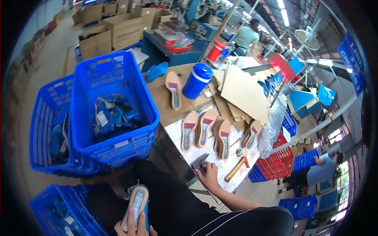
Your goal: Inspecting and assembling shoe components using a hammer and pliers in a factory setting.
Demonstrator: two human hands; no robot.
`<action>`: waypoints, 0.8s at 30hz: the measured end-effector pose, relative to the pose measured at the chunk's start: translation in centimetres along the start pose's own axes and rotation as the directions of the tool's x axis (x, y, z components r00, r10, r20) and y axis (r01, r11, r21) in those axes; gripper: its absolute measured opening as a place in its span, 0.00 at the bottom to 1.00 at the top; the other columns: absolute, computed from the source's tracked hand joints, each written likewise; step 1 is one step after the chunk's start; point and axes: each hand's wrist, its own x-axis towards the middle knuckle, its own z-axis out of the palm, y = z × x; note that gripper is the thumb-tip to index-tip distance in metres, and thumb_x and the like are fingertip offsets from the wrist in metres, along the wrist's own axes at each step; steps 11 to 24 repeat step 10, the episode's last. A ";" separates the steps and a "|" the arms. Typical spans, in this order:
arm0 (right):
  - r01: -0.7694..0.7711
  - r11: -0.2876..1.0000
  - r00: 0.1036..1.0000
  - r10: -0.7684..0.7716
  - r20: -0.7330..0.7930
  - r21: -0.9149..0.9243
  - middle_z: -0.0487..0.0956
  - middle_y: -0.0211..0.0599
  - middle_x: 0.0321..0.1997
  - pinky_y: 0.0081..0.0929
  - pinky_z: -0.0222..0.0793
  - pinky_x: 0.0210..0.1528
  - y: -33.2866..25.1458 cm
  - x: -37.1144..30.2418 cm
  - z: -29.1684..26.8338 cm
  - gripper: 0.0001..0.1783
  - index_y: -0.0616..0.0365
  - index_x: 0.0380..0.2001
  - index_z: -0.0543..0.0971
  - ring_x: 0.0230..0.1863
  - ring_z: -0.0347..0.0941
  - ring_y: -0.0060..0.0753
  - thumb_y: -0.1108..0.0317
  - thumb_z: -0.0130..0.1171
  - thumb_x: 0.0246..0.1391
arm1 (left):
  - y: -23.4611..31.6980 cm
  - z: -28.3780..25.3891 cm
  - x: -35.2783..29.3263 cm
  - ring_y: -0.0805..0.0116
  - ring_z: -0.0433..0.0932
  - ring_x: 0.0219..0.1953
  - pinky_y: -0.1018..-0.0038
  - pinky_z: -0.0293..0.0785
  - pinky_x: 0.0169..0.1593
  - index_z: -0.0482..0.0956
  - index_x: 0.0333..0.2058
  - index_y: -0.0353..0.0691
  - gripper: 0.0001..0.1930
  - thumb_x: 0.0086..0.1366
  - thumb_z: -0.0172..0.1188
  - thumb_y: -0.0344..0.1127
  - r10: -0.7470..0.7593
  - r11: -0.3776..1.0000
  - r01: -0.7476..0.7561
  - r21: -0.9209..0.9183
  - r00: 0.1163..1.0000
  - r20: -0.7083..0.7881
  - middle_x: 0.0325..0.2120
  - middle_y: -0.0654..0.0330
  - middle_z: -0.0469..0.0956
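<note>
My left hand [136,228] is closed round a blue shoe last [147,208] at the lower edge, over my lap. An insole [138,202] with a grey middle and tan rim lies on its upward side. At the table's near edge my right hand [208,177] has its fingers closed on a dark, pointed tool [199,160]; its exact kind is unclear. Just right of that hand lies a hammer [235,169] with a wooden handle and red-edged head. Beyond it stand stacks of tan insoles [223,137] with purple patches, and a single insole [173,90].
Blue crates [114,145] holding blue lasts stand at my left, with another crate [78,196] nearer. On the table [173,131] are a blue jug [197,80], a blue last [156,72] and tan boards [246,90]. Two people [246,37] work farther off.
</note>
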 end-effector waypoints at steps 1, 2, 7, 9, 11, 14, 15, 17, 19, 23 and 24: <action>-0.051 0.994 0.999 0.051 0.001 -0.101 0.77 0.46 0.45 0.48 0.70 0.55 1.6 -0.6 -0.1 0.25 0.57 0.51 0.80 0.49 0.73 0.53 0.57 0.76 0.57 | 0.0 0.0 0.2 0.44 0.77 0.54 0.56 0.74 0.59 0.81 0.63 0.43 0.32 0.58 0.71 0.38 0.017 1.000 -0.018 -0.010 1.000 -0.012 0.68 0.51 0.75; -0.096 0.976 0.995 0.099 0.007 -0.196 0.76 0.46 0.46 0.48 0.71 0.54 2.4 -1.1 -0.2 0.27 0.58 0.52 0.79 0.49 0.72 0.53 0.55 0.76 0.57 | 0.0 0.0 0.2 0.44 0.77 0.54 0.56 0.74 0.59 0.81 0.63 0.43 0.32 0.58 0.71 0.38 0.034 0.999 -0.035 -0.012 0.999 -0.023 0.68 0.51 0.75; -0.140 0.969 0.981 0.164 0.108 -0.203 0.79 0.59 0.44 0.53 0.74 0.51 6.6 -1.5 1.0 0.27 0.62 0.49 0.79 0.47 0.77 0.62 0.52 0.74 0.58 | -0.1 0.4 -0.3 0.43 0.77 0.51 0.57 0.76 0.57 0.80 0.65 0.44 0.34 0.58 0.71 0.40 0.002 1.000 -0.001 0.019 0.999 -0.033 0.69 0.54 0.75; -0.167 0.968 0.967 0.198 0.160 -0.185 0.80 0.59 0.45 0.52 0.74 0.53 7.3 -1.1 1.1 0.27 0.62 0.48 0.79 0.50 0.78 0.63 0.51 0.73 0.58 | -0.1 0.4 -0.5 0.43 0.77 0.54 0.56 0.75 0.58 0.79 0.66 0.44 0.36 0.57 0.71 0.41 -0.027 0.999 0.027 0.018 1.000 -0.015 0.69 0.53 0.74; -0.201 0.964 0.948 0.236 0.213 -0.174 0.81 0.59 0.47 0.52 0.74 0.55 7.4 -0.8 1.0 0.27 0.62 0.48 0.80 0.52 0.78 0.63 0.50 0.72 0.59 | -0.1 0.4 -0.6 0.43 0.77 0.56 0.56 0.74 0.59 0.79 0.67 0.45 0.37 0.57 0.72 0.41 -0.041 0.999 0.041 0.014 0.999 -0.003 0.70 0.53 0.73; -0.201 0.964 0.948 0.236 0.213 -0.174 0.81 0.59 0.47 0.52 0.74 0.55 7.4 -0.8 1.0 0.27 0.62 0.48 0.80 0.52 0.78 0.63 0.50 0.72 0.59 | -0.1 0.4 -0.6 0.43 0.77 0.56 0.56 0.74 0.59 0.79 0.67 0.45 0.37 0.57 0.72 0.41 -0.041 0.999 0.041 0.014 0.999 -0.003 0.70 0.53 0.73; -0.201 0.964 0.948 0.236 0.213 -0.174 0.81 0.59 0.47 0.52 0.74 0.55 7.4 -0.8 1.0 0.27 0.62 0.48 0.80 0.52 0.78 0.63 0.50 0.72 0.59 | -0.1 0.4 -0.6 0.43 0.77 0.56 0.56 0.74 0.59 0.79 0.67 0.45 0.37 0.57 0.72 0.41 -0.041 0.999 0.041 0.014 0.999 -0.003 0.70 0.53 0.73; -0.201 0.964 0.948 0.236 0.213 -0.174 0.81 0.59 0.47 0.52 0.74 0.55 7.4 -0.8 1.0 0.27 0.62 0.48 0.80 0.52 0.78 0.63 0.50 0.72 0.59 | -0.1 0.4 -0.6 0.43 0.77 0.56 0.56 0.74 0.59 0.79 0.67 0.45 0.37 0.57 0.72 0.41 -0.041 0.999 0.041 0.014 0.999 -0.003 0.70 0.53 0.73; -0.201 0.964 0.948 0.236 0.213 -0.174 0.81 0.59 0.47 0.52 0.74 0.55 7.4 -0.8 1.0 0.27 0.62 0.48 0.80 0.52 0.78 0.63 0.50 0.72 0.59 | -0.1 0.4 -0.6 0.43 0.77 0.56 0.56 0.74 0.59 0.79 0.67 0.45 0.37 0.57 0.72 0.41 -0.041 0.999 0.041 0.014 0.999 -0.003 0.70 0.53 0.73; -0.201 0.964 0.948 0.236 0.213 -0.174 0.81 0.59 0.47 0.52 0.74 0.55 7.4 -0.8 1.0 0.27 0.62 0.48 0.80 0.52 0.78 0.63 0.50 0.72 0.59 | -0.1 0.4 -0.6 0.43 0.77 0.56 0.56 0.74 0.59 0.79 0.67 0.45 0.37 0.57 0.72 0.41 -0.041 0.999 0.041 0.014 0.999 -0.003 0.70 0.53 0.73; -0.201 0.964 0.948 0.236 0.213 -0.174 0.81 0.59 0.47 0.52 0.74 0.55 7.4 -0.8 1.0 0.27 0.62 0.48 0.80 0.52 0.78 0.63 0.50 0.72 0.59 | -0.1 0.4 -0.6 0.43 0.77 0.56 0.56 0.74 0.59 0.79 0.67 0.45 0.37 0.57 0.72 0.41 -0.041 0.999 0.041 0.014 0.999 -0.003 0.70 0.53 0.73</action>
